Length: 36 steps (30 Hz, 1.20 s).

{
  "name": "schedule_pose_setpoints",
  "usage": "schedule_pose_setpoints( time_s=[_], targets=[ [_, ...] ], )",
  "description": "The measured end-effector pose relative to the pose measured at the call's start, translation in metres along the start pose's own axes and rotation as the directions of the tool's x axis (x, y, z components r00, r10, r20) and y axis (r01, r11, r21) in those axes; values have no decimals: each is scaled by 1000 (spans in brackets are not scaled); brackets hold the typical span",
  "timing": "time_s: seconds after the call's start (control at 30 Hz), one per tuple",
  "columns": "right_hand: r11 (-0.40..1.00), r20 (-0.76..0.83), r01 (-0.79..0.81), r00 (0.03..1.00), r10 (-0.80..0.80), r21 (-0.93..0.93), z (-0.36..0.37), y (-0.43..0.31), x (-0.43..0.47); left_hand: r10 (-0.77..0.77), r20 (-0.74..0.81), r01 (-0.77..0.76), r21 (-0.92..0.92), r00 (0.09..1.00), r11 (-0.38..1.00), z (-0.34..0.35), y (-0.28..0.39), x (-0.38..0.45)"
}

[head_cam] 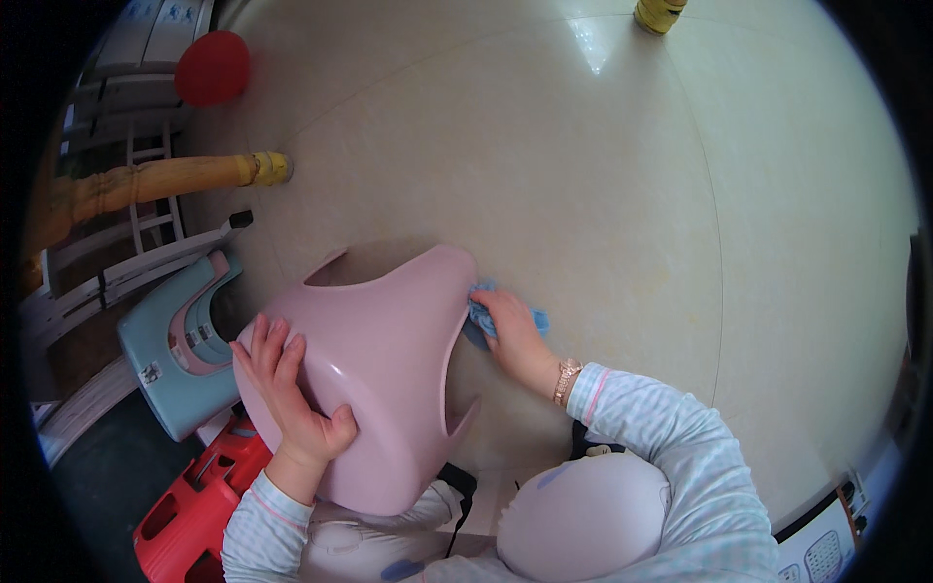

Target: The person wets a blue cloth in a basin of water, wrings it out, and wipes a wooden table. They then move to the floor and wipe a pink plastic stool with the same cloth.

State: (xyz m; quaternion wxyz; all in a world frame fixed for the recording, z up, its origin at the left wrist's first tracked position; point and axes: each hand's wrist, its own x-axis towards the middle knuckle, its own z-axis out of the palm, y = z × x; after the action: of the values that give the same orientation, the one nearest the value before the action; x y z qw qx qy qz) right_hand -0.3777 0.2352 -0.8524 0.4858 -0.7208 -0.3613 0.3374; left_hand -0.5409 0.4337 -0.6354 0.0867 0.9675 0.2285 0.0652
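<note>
A pink plastic stool (386,342) lies tilted in front of me, its curved legs pointing away and to the right. My left hand (291,393) rests on its near left part, fingers spread over the smooth surface. In my right hand (510,335) is a crumpled blue cloth (539,321), pressed against the edge of a stool leg. Part of the cloth is hidden under the fingers.
Blue and pink stacked plastic stools (175,386) stand at the left, with a red plastic stool (211,495) nearer me. Beyond are a turned wooden leg (182,178), a red round object (213,68) and another wrapped leg (658,14) on the tiled floor (583,182).
</note>
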Motion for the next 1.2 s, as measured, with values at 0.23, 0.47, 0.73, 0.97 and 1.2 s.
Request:
schedule_pose_setpoints(
  time_s=[0.23,0.47,0.73,0.97,1.2],
  targets=[
    [997,-32,78,996,-79,-27,-4,7,36,2,5,-2,-3,1000,1000,-1,0,0],
    [989,-84,129,987,-134,-67,-4,7,30,1,20,-1,6,1000,1000,-1,-1,0],
    [982,82,106,992,-94,-157,-13,6,55,-9,27,9,-4,1000,1000,-2,-1,0],
    [973,135,151,983,-128,-177,-20,7,50,-17,26,17,-15,1000,1000,-4,-1,-2],
    [962,93,143,988,-124,-233,-20,-5,77,-10,51,11,-11,999,1000,-6,-1,-2]
  ],
)
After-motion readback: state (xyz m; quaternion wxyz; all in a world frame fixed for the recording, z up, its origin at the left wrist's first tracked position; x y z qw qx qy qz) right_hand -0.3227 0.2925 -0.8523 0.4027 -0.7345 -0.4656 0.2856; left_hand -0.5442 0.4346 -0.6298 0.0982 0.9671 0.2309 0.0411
